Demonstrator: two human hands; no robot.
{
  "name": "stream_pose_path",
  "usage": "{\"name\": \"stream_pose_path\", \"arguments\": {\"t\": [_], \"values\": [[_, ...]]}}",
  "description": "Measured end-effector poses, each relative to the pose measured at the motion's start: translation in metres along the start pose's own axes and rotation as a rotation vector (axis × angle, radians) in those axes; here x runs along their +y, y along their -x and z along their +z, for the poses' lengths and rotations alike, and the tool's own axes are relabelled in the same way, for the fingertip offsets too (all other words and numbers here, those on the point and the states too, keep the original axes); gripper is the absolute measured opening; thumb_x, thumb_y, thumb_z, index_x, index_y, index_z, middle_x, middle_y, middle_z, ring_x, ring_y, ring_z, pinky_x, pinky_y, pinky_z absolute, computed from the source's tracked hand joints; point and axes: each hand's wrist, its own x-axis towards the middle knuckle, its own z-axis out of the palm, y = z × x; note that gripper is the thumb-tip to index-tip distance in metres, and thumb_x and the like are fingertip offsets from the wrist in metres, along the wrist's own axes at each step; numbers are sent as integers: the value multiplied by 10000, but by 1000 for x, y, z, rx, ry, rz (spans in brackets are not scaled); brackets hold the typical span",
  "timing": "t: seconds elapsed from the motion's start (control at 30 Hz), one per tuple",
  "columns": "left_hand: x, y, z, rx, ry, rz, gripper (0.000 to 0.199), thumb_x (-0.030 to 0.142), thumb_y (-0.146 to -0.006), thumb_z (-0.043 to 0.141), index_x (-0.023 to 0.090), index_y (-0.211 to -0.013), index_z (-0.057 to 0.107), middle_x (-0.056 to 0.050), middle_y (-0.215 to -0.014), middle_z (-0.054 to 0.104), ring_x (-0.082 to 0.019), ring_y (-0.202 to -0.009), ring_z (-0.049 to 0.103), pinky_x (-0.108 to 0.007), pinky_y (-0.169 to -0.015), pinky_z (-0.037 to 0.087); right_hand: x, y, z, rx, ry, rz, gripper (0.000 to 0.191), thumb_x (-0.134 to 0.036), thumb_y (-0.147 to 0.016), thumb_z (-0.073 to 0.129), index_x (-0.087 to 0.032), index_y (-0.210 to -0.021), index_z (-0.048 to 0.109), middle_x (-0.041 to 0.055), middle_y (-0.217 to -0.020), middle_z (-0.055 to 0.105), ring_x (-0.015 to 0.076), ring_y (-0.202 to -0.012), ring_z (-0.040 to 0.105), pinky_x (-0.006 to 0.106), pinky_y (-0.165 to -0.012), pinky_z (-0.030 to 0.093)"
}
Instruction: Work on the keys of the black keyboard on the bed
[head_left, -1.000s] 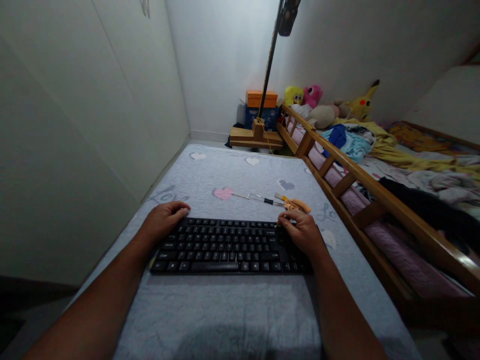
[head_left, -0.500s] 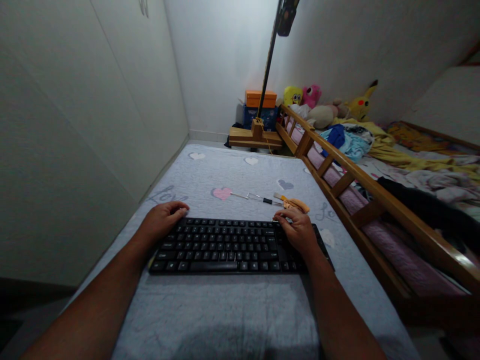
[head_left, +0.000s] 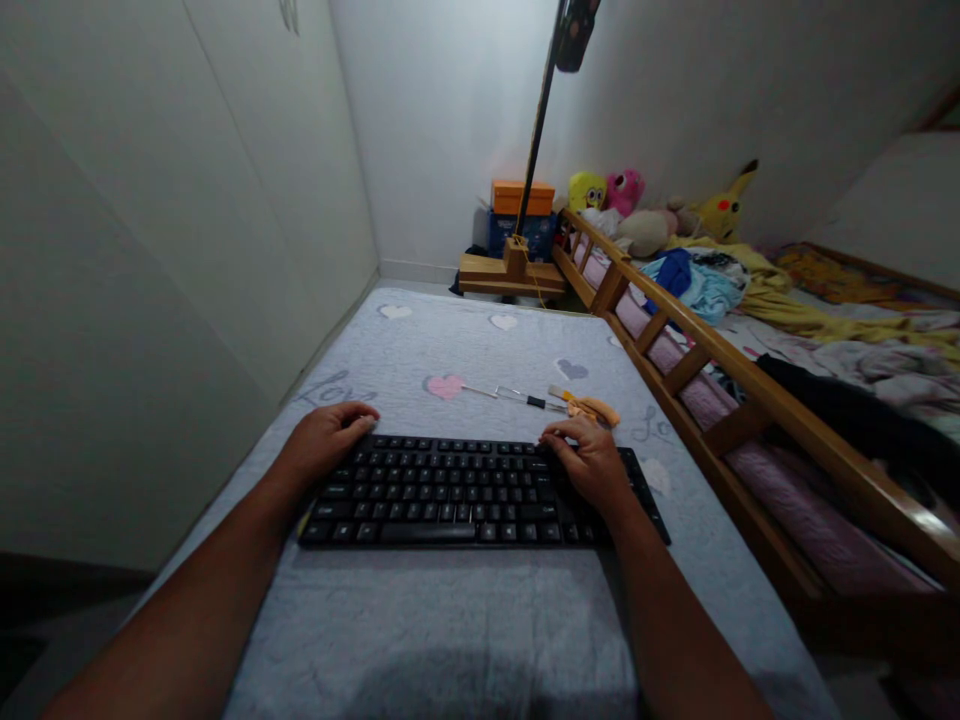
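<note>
A black computer keyboard (head_left: 450, 495) lies flat across the cloth-covered surface (head_left: 420, 620) in front of me. My left hand (head_left: 326, 440) holds its far left corner, thumb along the top edge and fingers curled. Over the right part of the keyboard, my right hand (head_left: 585, 460) has thumb and fingers pinched together near the top row; whatever is between the fingertips is too small to make out. Just beyond this hand lie an orange cloth (head_left: 596, 410), a small yellow-handled brush (head_left: 559, 393) and a thin wire tool with a black grip (head_left: 535, 402).
On the right runs a wooden bed rail (head_left: 720, 380), with blankets and plush toys (head_left: 641, 230) behind it. A pale cabinet (head_left: 187, 250) stands on the left. Farther back are a wooden stand with a pole (head_left: 514, 265) and an orange box (head_left: 523, 197).
My right hand has shifted slightly left along the keyboard's top row, fingers still pinched. My left hand and the keyboard stay in place.
</note>
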Motion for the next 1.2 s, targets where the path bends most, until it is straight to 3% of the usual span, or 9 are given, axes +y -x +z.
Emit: {"name": "stream_pose_path", "arguments": {"t": [0.6, 1.2], "values": [[-5, 0, 0, -2, 23, -23, 414, 522, -751, 554, 198, -940, 731, -28, -858, 758, -246, -821, 680, -317, -755, 465, -1, -2, 7, 48, 20, -13, 157, -224, -881, 590, -226, -787, 716, 44, -812, 749, 237, -836, 672, 400, -854, 471], [2, 2, -1, 2, 26, -25, 413, 533, -739, 550, 206, -914, 731, -25, -839, 756, -246, -809, 679, -320, -745, 466, -10, -4, 12, -19, -9, -16, 145, -185, -869, 606, -224, -802, 729, 40, -812, 735, 213, -817, 649, 352, -807, 472]]}}
